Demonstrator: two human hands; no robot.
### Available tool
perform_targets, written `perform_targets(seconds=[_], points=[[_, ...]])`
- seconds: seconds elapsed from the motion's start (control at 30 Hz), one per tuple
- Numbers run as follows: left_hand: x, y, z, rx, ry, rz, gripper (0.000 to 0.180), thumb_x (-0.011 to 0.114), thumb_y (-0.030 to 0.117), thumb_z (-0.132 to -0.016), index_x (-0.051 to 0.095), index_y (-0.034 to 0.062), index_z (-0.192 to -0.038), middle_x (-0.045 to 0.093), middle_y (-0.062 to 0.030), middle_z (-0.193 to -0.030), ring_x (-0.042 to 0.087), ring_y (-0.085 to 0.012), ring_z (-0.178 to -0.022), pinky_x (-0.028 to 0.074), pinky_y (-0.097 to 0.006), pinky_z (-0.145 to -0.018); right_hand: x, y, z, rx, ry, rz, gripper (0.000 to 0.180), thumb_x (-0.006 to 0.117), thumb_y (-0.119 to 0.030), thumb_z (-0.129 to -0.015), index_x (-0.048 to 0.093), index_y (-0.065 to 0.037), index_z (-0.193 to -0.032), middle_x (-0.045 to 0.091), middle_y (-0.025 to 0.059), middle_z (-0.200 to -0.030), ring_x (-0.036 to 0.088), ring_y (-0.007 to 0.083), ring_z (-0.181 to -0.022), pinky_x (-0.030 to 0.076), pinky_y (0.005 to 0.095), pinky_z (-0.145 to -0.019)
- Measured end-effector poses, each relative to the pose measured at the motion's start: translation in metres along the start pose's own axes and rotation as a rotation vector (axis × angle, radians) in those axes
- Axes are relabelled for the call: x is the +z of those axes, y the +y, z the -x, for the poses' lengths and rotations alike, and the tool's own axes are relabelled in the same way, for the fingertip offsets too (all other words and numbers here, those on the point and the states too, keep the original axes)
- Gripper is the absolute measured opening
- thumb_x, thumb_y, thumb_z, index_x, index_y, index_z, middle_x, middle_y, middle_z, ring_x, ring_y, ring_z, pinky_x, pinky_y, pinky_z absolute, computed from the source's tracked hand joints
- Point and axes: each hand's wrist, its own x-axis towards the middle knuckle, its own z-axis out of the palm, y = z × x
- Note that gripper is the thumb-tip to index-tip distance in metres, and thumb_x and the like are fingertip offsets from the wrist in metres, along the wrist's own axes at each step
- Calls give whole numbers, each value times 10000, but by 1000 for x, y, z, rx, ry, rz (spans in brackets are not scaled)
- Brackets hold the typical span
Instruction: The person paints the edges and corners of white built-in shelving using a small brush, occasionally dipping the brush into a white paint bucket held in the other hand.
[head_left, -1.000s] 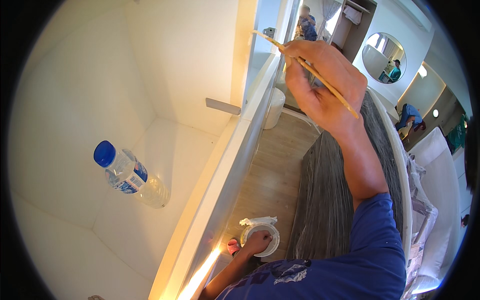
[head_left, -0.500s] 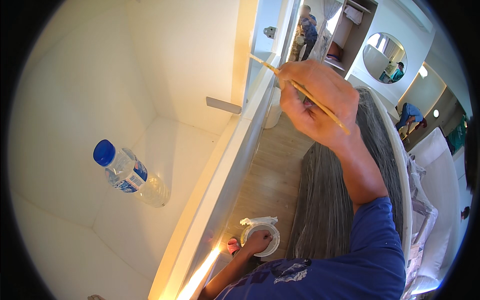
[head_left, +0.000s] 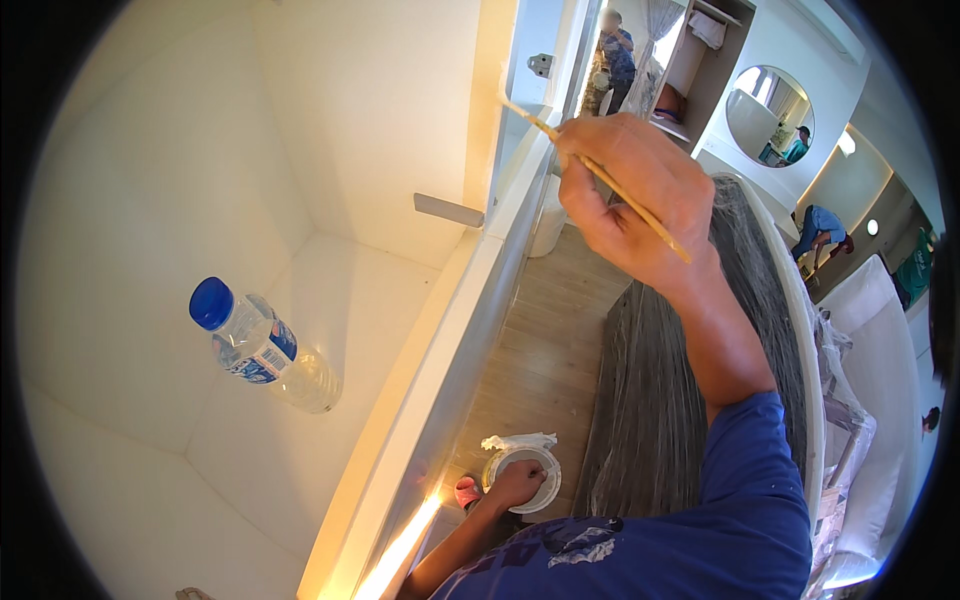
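My right hand [head_left: 640, 200] is raised, its fingers pinched around the handle of a slim paintbrush [head_left: 537, 122]. The brush tip meets or hovers just by the cream vertical edge [head_left: 484, 110] of a white cabinet; contact is hard to tell. Lower down, my left hand [head_left: 517, 483] is a closed fist over a round white bucket [head_left: 557, 470], apparently gripping its handle, though the fingers hide most of what they hold. Crumpled white material [head_left: 520, 441] lies along the bucket's far rim.
Inside the cabinet stands a clear bottle with a blue cap [head_left: 262, 345]. A grey metal plate [head_left: 448, 210] juts from the inner wall; a hinge part [head_left: 540, 66] sits above. Plastic-wrapped dark furniture [head_left: 650, 400] is on my right. Other people [head_left: 824, 226] are farther off.
The brush tip has shifted slightly upward along the cream edge, with my right hand moving a little up and left. My left hand stays over the bucket.
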Motion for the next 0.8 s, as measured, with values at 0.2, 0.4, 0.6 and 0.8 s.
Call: perform_targets(seconds=[0.2, 0.4, 0.6, 0.8], points=[[2, -3, 0, -4, 1, 10, 321, 619, 316, -953, 724, 16, -1001, 711, -243, -979, 682, -416, -945, 519, -491, -839, -1, -1, 1, 11, 1, -30, 234, 710, 72, -769, 666, -43, -968, 613, 60, -737, 592, 215, -604, 479, 334, -538], [0, 0, 0, 6, -6, 2, 326, 616, 314, -955, 723, 10, -1004, 710, -244, -983, 682, -416, -947, 517, -492, -840, -2, 5, -8, -15, 27, 35, 237, 710, 78, -764, 667, -42, -964, 629, 56, -740, 593, 207, -593, 476, 330, -530], [-1, 0, 1, 8, 2, 3, 326, 615, 313, -956, 722, 9, -1007, 708, -248, -982, 681, -417, -947, 516, -492, -842, 0, 3, -6, -48, 45, 36, 249, 713, 79, -758, 663, -35, -972, 634, 61, -759, 601, 210, -616, 485, 331, -544], [-2, 3, 2, 1, -6, 6, 328, 617, 314, -954, 720, 5, -995, 705, -250, -972, 680, -414, -939, 515, -492, -836, 1, -4, 3, 2, -37, -17, 251, 712, 79, -754, 653, -33, -970, 604, 61, -748, 592, 222, -627, 482, 347, -549]])
